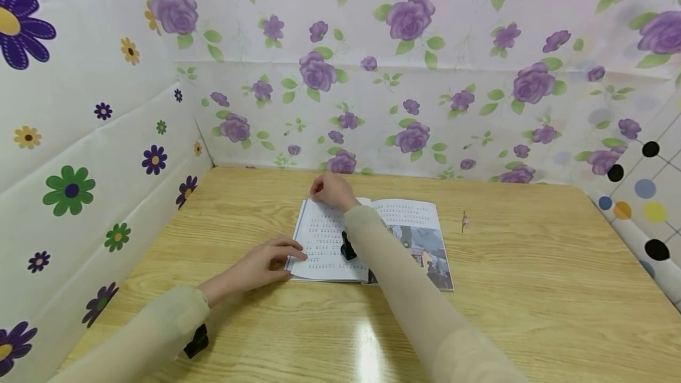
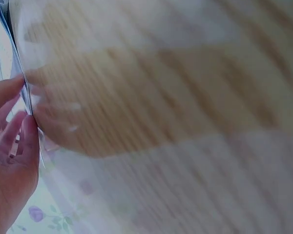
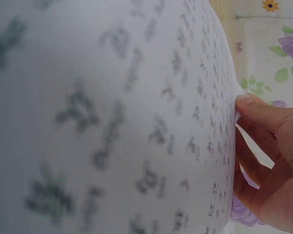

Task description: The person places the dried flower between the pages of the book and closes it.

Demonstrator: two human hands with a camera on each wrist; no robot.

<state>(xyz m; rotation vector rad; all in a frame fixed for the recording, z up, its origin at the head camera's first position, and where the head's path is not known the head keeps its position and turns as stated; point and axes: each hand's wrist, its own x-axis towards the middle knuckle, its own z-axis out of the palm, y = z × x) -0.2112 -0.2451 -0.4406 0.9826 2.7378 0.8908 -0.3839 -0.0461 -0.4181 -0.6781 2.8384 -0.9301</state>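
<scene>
An open book (image 1: 330, 235) lies on the table, printed text on its left page and a picture low on its right page (image 1: 425, 253). At the top left corner, my right hand (image 1: 332, 190) pinches the edge of a page (image 3: 185, 117) between thumb and fingers. In the right wrist view that page bows up close to the camera. My left hand (image 1: 266, 262) rests at the book's lower left edge, fingers relaxed, fingertips touching the page and thumb by the edge. The left wrist view shows its fingertips against the book's side (image 2: 27, 92). My right forearm hides part of both pages.
The wooden table (image 1: 532, 265) extends around the book. Flower-patterned sheets (image 1: 372, 105) rise behind and at the left; a dotted sheet (image 1: 644, 211) stands at the right. A small flower-like mark (image 1: 465, 221) shows right of the book.
</scene>
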